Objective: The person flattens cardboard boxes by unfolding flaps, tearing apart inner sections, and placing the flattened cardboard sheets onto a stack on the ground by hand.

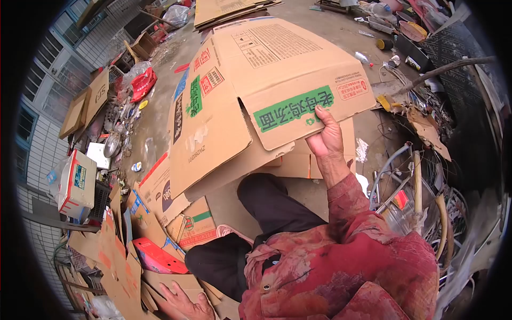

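Note:
A large opened brown cardboard box (pixel 229 69) with green and red printing spreads in front of my knees. My right hand (pixel 326 140) grips the edge of its near flap, thumb on top beside the green print and the fingers hidden underneath. At the lower left, my left hand (pixel 184 305) lies spread with its fingers apart over cardboard pieces (pixel 154 282). Nothing shows in its grasp. A red printed carton piece (pixel 159 256) is just above that hand.
Flat cardboard sheets (pixel 226 12) are stacked beyond the box. Wires and sticks (pixel 417 186) crowd the right side. A white-and-red box (pixel 77 184) stands at the left, below a red bag (pixel 143 84) on the littered ground.

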Demonstrator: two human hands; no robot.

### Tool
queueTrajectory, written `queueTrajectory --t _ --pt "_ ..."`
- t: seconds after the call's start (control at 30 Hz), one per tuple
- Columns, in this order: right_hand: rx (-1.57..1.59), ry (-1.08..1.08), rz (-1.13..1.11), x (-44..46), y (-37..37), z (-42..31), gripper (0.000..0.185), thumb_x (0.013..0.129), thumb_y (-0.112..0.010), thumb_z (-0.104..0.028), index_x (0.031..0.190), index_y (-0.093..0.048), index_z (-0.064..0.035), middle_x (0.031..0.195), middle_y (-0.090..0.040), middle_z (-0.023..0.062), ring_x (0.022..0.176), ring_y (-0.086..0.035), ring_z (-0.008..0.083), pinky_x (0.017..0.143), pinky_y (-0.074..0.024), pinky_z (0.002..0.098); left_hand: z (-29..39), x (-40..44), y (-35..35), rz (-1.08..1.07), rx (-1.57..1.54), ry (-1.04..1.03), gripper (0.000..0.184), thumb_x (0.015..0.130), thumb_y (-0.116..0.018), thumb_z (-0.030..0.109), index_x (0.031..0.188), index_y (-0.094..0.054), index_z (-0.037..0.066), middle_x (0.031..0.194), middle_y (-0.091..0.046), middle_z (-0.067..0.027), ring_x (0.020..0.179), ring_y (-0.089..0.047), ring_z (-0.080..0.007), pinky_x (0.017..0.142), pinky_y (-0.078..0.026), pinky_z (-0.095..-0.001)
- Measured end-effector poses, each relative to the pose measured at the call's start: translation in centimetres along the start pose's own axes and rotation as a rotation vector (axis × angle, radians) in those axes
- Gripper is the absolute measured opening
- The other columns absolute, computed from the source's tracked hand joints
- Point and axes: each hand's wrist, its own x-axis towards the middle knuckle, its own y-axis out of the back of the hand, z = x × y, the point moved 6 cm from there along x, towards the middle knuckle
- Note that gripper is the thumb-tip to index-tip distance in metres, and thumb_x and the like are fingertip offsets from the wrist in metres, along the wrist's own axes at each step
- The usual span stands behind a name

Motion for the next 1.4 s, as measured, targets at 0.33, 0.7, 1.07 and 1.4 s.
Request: queueTrajectory --t 0.33,0.7,1.07,1.4 --pt "0.07 0.03 0.862 -7.4 34.4 3.0 0.033 0.088 -0.055 -0.001 0.12 -0.049 -0.0094 0.117 -0.057 0.0093 0.11 -0.054 0.0286 0.094 -0.0453 0.053 1.6 0.4 -4.3 -0.189 0.112 -0.067 0.074 0.075 -0.067 0.04 0.136 -0.041 0.006 0.143 -0.027 -0.027 0.133 -0.023 -0.0437 0.11 -0.014 -0.0541" --pt "0.031 0.012 1.016 -9.2 36.7 2.8 0.031 0.088 -0.056 0.0 0.118 -0.05 -0.0084 0.115 -0.057 0.0094 0.108 -0.055 0.0292 0.093 -0.0466 0.0509 3.3 0.5 -4.8 -0.348 -0.149 0.084 0.07 0.081 -0.061 0.039 0.138 -0.038 0.006 0.145 -0.026 -0.0241 0.134 -0.021 -0.0428 0.11 -0.013 -0.0552" --pt "-0.017 -0.098 1.061 -8.1 39.9 1.9 0.03 0.088 -0.056 0.0 0.116 -0.052 -0.0087 0.113 -0.059 0.01 0.105 -0.057 0.03 0.094 -0.0447 0.053 3.4 3.2 -6.3 -0.36 0.083 -0.042 0.072 0.077 -0.067 0.027 0.139 -0.036 0.007 0.146 -0.024 -0.0242 0.134 -0.024 -0.0405 0.11 -0.015 -0.05" --pt "-0.158 -0.306 1.282 -11.9 38.6 2.5 0.045 0.082 -0.07 -0.033 0.112 -0.054 -0.0035 0.113 -0.058 0.0178 0.102 -0.059 0.0309 0.086 -0.0493 0.0481 2.8 2.4 -6.2 -0.315 0.065 -0.036 0.067 0.084 -0.058 0.041 0.138 -0.039 0.006 0.143 -0.028 -0.0264 0.13 -0.028 -0.043 0.108 -0.018 -0.0548"
